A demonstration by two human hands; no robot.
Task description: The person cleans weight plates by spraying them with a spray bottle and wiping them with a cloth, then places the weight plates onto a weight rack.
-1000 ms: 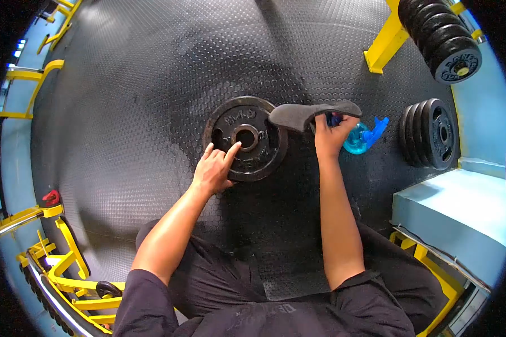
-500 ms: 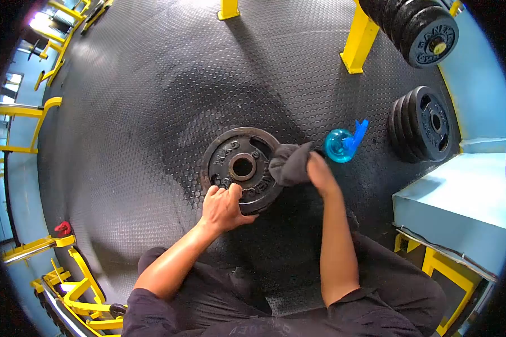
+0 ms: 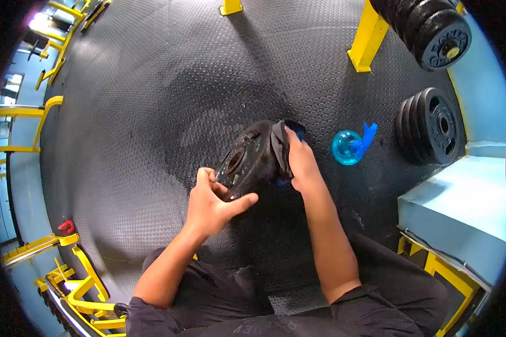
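A black weight plate (image 3: 252, 168) stands tilted in front of me, its face with the centre hole turned toward the left. My left hand (image 3: 211, 205) grips the plate's near lower rim, fingers curled over the edge and thumb stretched out to the right. My right hand (image 3: 301, 163) is closed on a dark cloth (image 3: 279, 147) and presses it against the plate's right edge. The right fingertips are hidden behind the cloth and plate. To the right of that hand, a translucent blue spray bottle (image 3: 346, 149) with a blue trigger rests on the floor.
Several weight plates (image 3: 430, 126) lean together on the right, beside a light-blue ledge (image 3: 455, 196). More plates (image 3: 433, 36) hang on a yellow rack post (image 3: 368, 42) above. Yellow gym equipment (image 3: 84, 281) lines the left side. Textured black rubber matting (image 3: 129, 129) covers the floor.
The plate has gone from lying nearly flat to tilted up, its right side raised. My right hand and the cloth have moved from its face to its right edge.
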